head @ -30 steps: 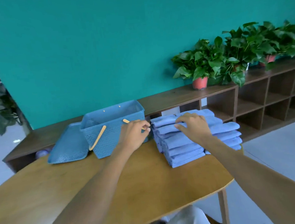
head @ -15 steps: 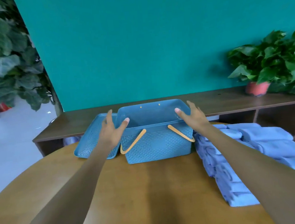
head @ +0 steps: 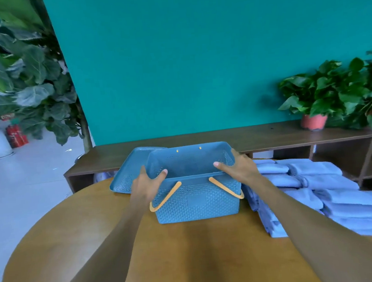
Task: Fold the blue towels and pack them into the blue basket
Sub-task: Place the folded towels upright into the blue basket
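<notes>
Between the hands, the blue basket (head: pixel 196 198) is now gripped at both end rims, left hand (head: pixel 147 186) and right hand (head: pixel 240 170), having closed in; folded blue towels (head: pixel 318 188) wait right, packing imminent.

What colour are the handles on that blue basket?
The handles on the blue basket are yellow-orange, seen clearly in the head view.

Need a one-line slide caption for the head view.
Both hands, left hand and right hand, grip empty blue plastic basket beside stacked folded blue towels.
</notes>
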